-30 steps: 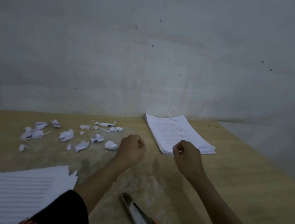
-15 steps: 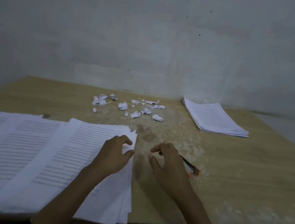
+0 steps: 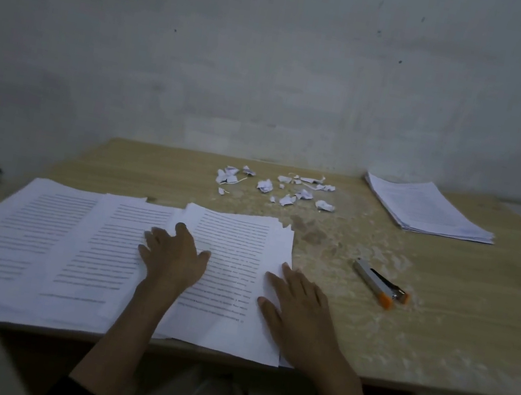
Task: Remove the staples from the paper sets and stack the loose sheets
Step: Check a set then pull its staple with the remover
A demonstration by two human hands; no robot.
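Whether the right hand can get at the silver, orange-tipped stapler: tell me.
Probably yes. The right hand lies open on the edge of the white printed sheets, holding nothing; the silver, orange-tipped stapler lies on bare wooden table to its right, nothing between them.

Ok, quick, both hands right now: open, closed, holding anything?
Left hand: open, flat on the papers.
Right hand: open, resting on the papers' right edge.
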